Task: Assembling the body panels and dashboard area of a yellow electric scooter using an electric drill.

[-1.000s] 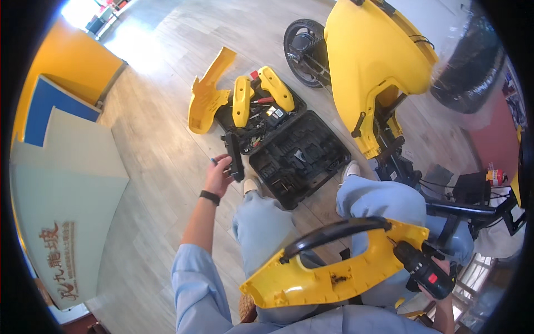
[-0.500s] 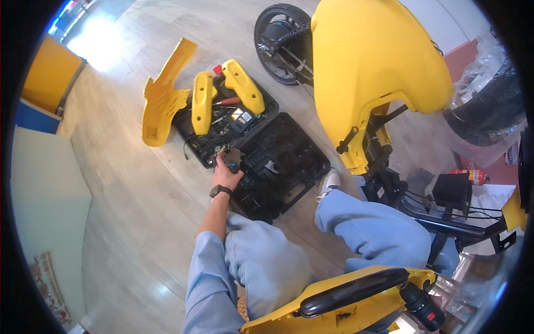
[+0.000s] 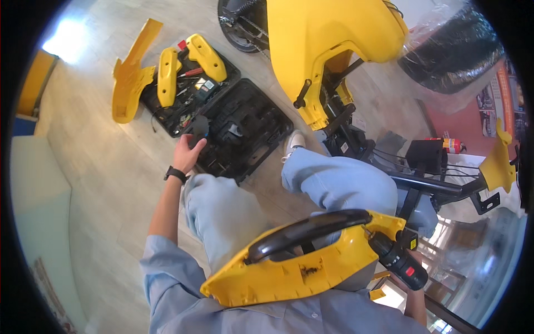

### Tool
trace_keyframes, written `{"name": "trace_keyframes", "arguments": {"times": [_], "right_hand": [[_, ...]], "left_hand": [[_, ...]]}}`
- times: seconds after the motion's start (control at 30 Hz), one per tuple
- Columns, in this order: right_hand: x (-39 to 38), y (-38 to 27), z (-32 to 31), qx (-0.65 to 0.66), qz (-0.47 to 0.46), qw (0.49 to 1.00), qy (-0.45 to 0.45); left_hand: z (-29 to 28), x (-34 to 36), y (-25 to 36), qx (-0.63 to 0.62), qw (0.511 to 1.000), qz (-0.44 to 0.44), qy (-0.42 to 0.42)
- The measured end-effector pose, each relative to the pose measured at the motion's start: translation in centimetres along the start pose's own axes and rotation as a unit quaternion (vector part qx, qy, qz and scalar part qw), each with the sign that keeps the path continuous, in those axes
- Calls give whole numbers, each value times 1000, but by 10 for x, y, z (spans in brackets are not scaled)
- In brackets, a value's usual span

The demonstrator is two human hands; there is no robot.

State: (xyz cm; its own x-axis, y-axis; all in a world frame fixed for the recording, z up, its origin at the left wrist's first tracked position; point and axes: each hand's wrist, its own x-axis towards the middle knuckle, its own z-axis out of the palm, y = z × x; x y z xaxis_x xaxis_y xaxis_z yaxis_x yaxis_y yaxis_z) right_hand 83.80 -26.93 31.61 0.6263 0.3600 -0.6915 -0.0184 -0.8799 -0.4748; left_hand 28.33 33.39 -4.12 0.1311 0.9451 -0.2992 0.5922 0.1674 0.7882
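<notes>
My left hand (image 3: 190, 147) reaches down to the open black tool case (image 3: 261, 117), gripping a small dark object (image 3: 199, 126) at its near side; the fingertips are partly hidden. Across my lap rests a curved yellow panel (image 3: 286, 281) with a long black handle (image 3: 300, 234). At the panel's right end, my right hand (image 3: 413, 266) holds a black drill (image 3: 397, 261), largely behind the tool, with the bit near the panel. Two yellow covers (image 3: 167, 78) lie on the case's filled half among tools, and a larger yellow piece (image 3: 128, 97) lies beside it on the left.
A yellow vehicle body (image 3: 334, 22) with a wheel (image 3: 233, 28) and black frame (image 3: 423, 181) occupies the right. Behind it are a wrapped black item (image 3: 445, 50) and a red extinguisher (image 3: 450, 146). A pale angular counter (image 3: 39, 211) stands at left.
My left hand has lowered the black object into the case. The view has shifted, so surroundings appear higher and farther left. The drill stays at the panel's right end.
</notes>
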Motion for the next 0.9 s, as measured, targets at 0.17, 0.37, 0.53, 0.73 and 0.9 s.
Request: {"name": "trace_keyframes", "arguments": {"times": [0.17, 0.37, 0.53, 0.73, 0.9], "right_hand": [[-48, -170, 116, -182, -446, 868, -119], [-99, -187, 124, -204, -549, 798, -142], [-170, -229, 134, -215, -527, 792, -221], [-245, -273, 175, -334, -604, 689, -223], [-275, -277, 218, -407, -656, 603, -201]], "left_hand": [[-113, -160, 149, -110, 986, 93, -83], [-196, -353, 267, -122, 969, 152, -152], [-178, -439, 277, 95, 976, 186, -67], [-163, -472, 248, 99, 979, 179, 26], [-165, -482, 230, 147, 970, 182, 61]]}}
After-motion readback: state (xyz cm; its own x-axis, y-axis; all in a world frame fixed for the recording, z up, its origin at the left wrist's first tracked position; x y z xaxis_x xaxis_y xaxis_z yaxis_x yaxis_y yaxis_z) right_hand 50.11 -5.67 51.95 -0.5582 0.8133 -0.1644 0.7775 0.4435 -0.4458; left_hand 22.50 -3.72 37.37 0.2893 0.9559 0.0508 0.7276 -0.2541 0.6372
